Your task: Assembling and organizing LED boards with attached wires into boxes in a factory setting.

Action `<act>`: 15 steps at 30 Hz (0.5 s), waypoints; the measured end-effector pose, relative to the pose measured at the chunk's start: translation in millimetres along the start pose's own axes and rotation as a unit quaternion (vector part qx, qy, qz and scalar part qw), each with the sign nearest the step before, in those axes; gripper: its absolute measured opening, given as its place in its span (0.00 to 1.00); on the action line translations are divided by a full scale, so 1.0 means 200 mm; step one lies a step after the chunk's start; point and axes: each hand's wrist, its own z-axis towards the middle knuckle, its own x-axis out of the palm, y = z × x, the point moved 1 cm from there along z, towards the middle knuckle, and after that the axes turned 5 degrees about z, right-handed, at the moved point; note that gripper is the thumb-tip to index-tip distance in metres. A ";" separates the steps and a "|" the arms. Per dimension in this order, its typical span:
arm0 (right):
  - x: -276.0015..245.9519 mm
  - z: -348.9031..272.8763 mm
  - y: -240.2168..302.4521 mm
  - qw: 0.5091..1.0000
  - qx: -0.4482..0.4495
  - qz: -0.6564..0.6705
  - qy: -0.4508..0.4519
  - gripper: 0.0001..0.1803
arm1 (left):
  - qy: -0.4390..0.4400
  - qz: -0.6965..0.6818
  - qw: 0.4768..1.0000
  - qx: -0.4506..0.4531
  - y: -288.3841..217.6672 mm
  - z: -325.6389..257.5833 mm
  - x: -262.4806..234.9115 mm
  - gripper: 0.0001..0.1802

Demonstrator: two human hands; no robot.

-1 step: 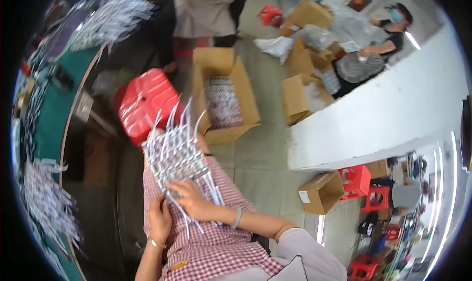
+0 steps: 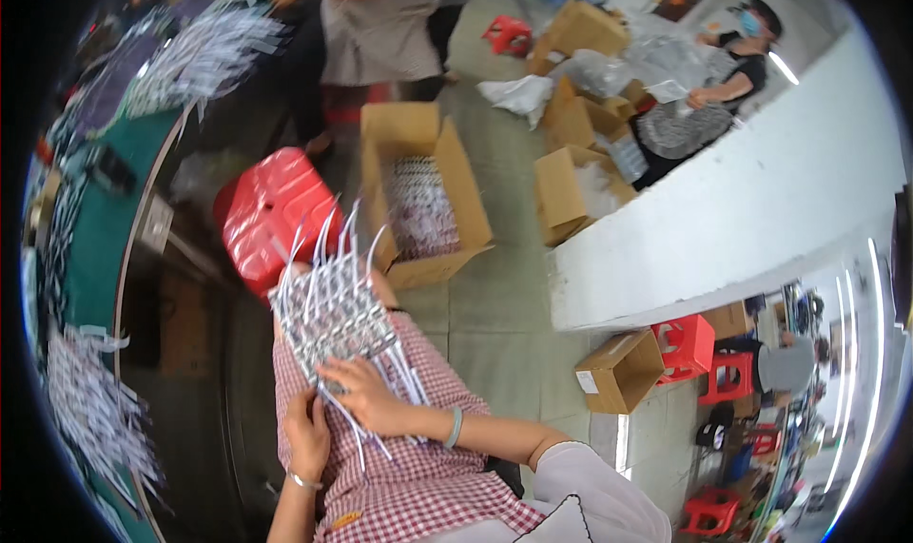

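Observation:
Across my lap lies a woven black-and-white panel (image 2: 333,324), with loose white strips sticking out past its far edge and its near right side. My right hand (image 2: 369,397) rests over the panel's near edge, its fingers stretched out and a little apart. At the near left corner my left hand (image 2: 306,436) is closed, thumb and fingers pinching the edge; the exact strip between them is hidden. The fingertips of both hands nearly meet there. Beneath the panel is a red-and-white checked apron (image 2: 409,486).
A red plastic stool (image 2: 276,215) stands just beyond my knees. Beside it, an open cardboard box (image 2: 466,196) holds similar woven pieces. On the left, a green-topped table (image 2: 95,277) carries bundles of white strips (image 2: 105,400). A white low wall (image 2: 685,220) lies right; co-workers are farther off.
The view has shifted slightly, so the stool and boxes sit a little lower and farther left. Both hands stay at the panel's near left corner, with barely any finger movement.

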 end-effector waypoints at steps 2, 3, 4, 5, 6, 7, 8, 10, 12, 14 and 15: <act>0.02 -0.03 0.00 1.000 0.003 0.006 -0.022 0.13 | 0.010 0.012 0.999 0.049 -0.01 0.03 0.03 0.09; -0.01 -0.03 -0.01 0.999 0.009 -0.009 -0.039 0.13 | 0.023 0.002 1.000 0.013 -0.03 0.05 0.04 0.09; -0.01 -0.03 0.00 1.000 0.011 -0.008 -0.023 0.13 | 0.032 -0.002 0.999 -0.031 -0.05 0.05 0.03 0.09; 0.00 -0.03 0.00 1.000 0.012 -0.005 -0.006 0.13 | 0.034 -0.003 0.999 -0.021 -0.07 0.05 0.04 0.09; 0.00 -0.04 0.00 1.000 0.013 -0.013 -0.003 0.13 | 0.034 0.007 0.999 -0.034 -0.08 0.06 0.04 0.09; 0.00 -0.03 0.00 1.000 0.011 -0.015 -0.008 0.13 | 0.031 0.018 0.998 -0.049 -0.09 0.07 0.04 0.08; 0.00 -0.03 -0.01 1.000 0.003 -0.013 -0.019 0.13 | 0.008 0.023 0.999 -0.035 -0.08 0.07 0.06 0.08; 0.00 -0.02 0.00 0.999 -0.014 -0.009 -0.045 0.12 | 0.018 0.036 0.998 -0.040 -0.08 0.07 0.05 0.08; 0.00 -0.02 0.00 0.999 -0.009 -0.015 -0.048 0.13 | 0.027 0.049 0.997 -0.047 -0.09 0.08 0.05 0.09; -0.01 -0.02 0.01 0.999 -0.006 -0.020 -0.049 0.14 | 0.015 0.036 0.999 -0.036 -0.08 0.07 0.06 0.09; -0.02 -0.02 0.01 0.999 0.017 0.008 -0.030 0.16 | 0.014 0.037 0.999 -0.036 -0.07 0.07 0.06 0.09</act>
